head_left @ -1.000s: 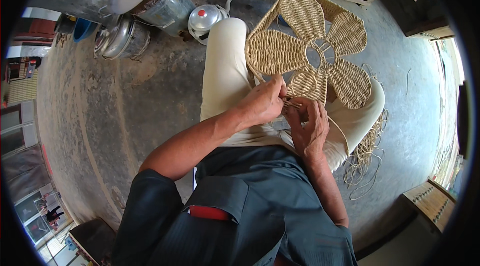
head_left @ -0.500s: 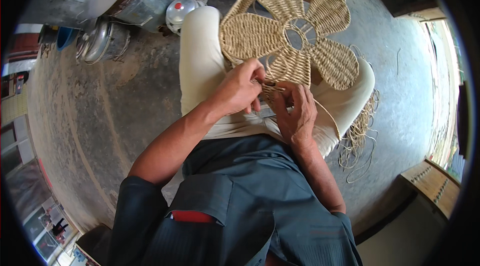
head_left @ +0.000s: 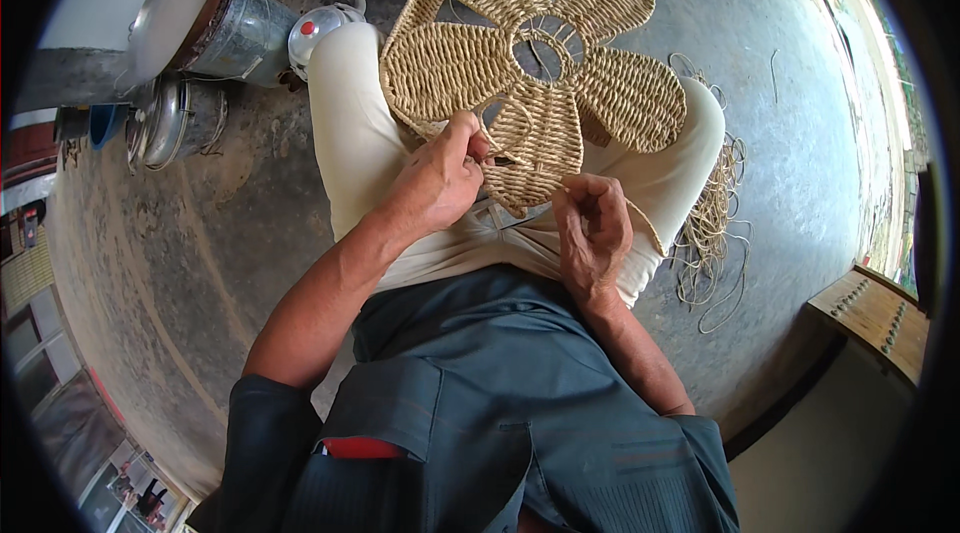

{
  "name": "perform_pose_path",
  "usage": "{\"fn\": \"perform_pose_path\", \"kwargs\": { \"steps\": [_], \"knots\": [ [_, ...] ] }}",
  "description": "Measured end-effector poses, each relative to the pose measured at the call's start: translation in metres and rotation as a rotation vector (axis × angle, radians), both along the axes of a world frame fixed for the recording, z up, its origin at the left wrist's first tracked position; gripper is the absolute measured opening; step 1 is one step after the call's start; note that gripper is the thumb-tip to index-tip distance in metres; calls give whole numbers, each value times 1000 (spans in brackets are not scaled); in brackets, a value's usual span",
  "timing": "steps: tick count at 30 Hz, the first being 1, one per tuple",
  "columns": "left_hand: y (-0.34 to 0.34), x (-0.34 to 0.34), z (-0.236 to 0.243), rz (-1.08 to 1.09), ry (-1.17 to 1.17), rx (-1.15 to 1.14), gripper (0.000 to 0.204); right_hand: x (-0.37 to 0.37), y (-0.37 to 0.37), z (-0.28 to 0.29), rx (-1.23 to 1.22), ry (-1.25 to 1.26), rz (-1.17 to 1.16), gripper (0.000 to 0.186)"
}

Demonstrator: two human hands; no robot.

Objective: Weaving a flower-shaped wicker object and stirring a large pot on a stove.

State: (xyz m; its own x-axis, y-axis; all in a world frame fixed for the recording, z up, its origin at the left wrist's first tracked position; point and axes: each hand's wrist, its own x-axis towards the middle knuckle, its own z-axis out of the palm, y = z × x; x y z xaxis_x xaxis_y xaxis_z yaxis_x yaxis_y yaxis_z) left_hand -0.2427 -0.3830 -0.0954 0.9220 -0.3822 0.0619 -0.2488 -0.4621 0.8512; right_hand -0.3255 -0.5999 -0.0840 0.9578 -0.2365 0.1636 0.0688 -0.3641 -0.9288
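One woven flower mat [head_left: 530, 73], five petals, on my lap. My left hand [head_left: 440, 178] pinches its lower petal's edge; right hand [head_left: 592, 233] pinches one strand.

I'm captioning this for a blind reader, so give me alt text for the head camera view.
A seated person weaves a flower-shaped straw mat on their lap: the left hand pinches a strand at a petal's edge, the right hand grips near the lower petal. Loose straw cord lies on the concrete floor, with metal pots beyond.

A tan, flower-shaped woven straw piece [head_left: 470, 68] lies across the lap.
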Motion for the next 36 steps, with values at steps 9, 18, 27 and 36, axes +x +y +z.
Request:
{"fn": "perform_pose_path", "kwargs": {
  "steps": [9, 18, 27, 36],
  "knots": [
    [5, -1, 29, 67, 424, -111, 23, -9, -10, 4, 744, 489, 26, 31],
    [2, 0, 34, 98, 461, -110, 31, 19, 5, -16, 1100, 751, 155, 39],
    [2, -2, 39, 88, 453, -60, 43, 41, 3, -28, 1197, 757, 188, 40],
    [0, -2, 48, 147, 536, -65, 53, 41, 3, -36, 1213, 744, 288, 40]
  ]
}}
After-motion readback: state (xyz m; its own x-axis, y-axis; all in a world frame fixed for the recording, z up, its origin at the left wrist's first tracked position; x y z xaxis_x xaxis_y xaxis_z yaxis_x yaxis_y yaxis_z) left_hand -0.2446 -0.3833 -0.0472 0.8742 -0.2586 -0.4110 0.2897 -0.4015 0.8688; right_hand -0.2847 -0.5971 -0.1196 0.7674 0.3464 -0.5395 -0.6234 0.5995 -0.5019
